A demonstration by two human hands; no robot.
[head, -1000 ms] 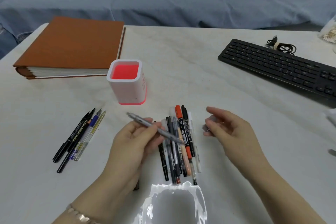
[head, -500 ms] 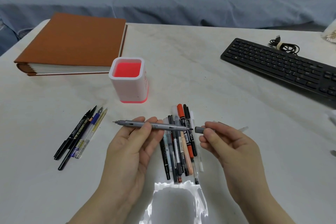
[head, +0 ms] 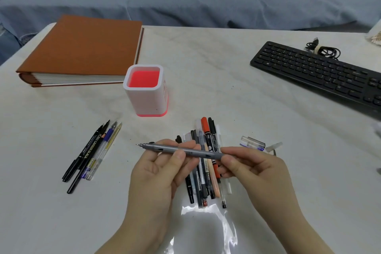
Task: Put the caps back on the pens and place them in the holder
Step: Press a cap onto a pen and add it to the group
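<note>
White table [head: 206, 72], blue sofa [head: 185, 0], left hand [head: 156, 175], right hand [head: 255, 169], fingers [head: 179, 155] grasping grey pen [head: 165, 147]

Bare bench [head: 216, 80] runs from the left hand [head: 156, 173] and right hand [head: 253, 169], which hold a grey pen [head: 175, 149] crosswise, up to the open-mouthed holder [head: 144, 102]. A pile of pens [head: 203, 187] lies under them, a row of pens [head: 92, 154] to the left, loose caps [head: 252, 142] to the right. An album [head: 82, 47] and a keyboard [head: 313, 72] flank farther back.
</note>
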